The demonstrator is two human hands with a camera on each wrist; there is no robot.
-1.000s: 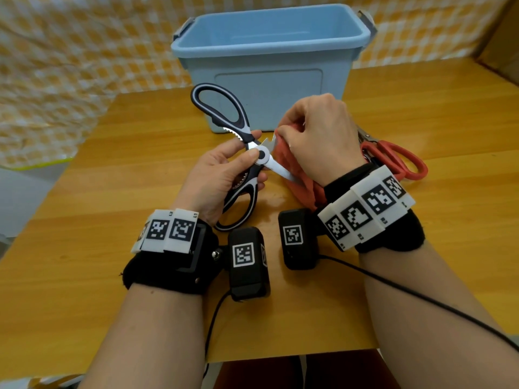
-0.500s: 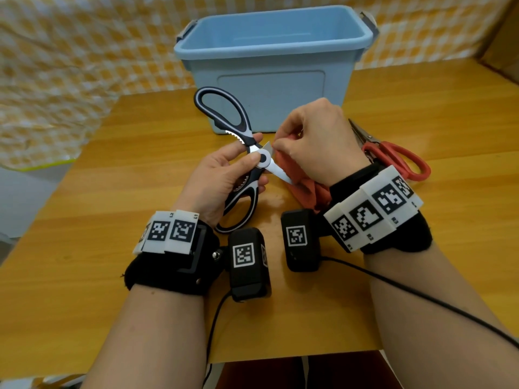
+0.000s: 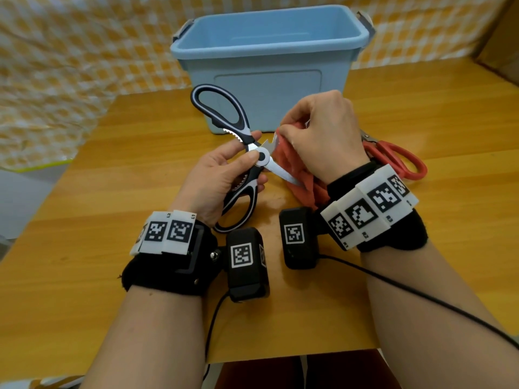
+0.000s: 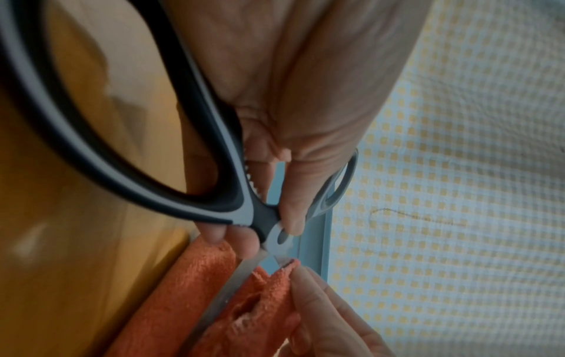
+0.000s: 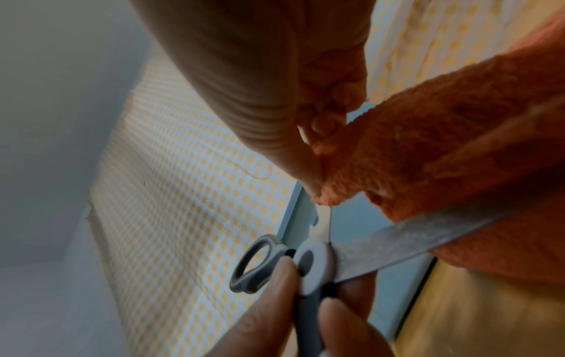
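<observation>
Head view: a person's two forearms reach over a wooden table [image 3: 84,220]. The left hand [image 3: 216,178] holds black-and-white scissors [image 3: 262,158] at the middle of the table. Its grip is clamped round the near handle, with the thumb tip by the pivot. The scissors stand wide apart, and the far handle loop points toward a blue bin [image 3: 266,88] behind them. The right hand [image 3: 325,138] has its grip clamped on an orange cloth [image 3: 292,164], which is bunched over the blades. A bare stretch of one blade shows below the pivot. Red scissors [image 3: 398,158] lie on the table just right of that hand. A yellow checked sheet [image 3: 70,66] hangs behind.

Left wrist view: the left hand's fingers curl round the dark handle, their tips meeting at the pivot. One grey blade runs down between folds of the orange cloth [image 4: 189,302]. The right hand's fingers [image 4: 321,302] pinch the cloth's top edge against the other blade, just beside the pivot.

Right wrist view: the right thumb and curled fingers pinch a fold of cloth [image 5: 443,132]. Below it one long blade lies across the cloth. The left hand's fingertips [image 5: 269,302] press round the pale pivot disc.
</observation>
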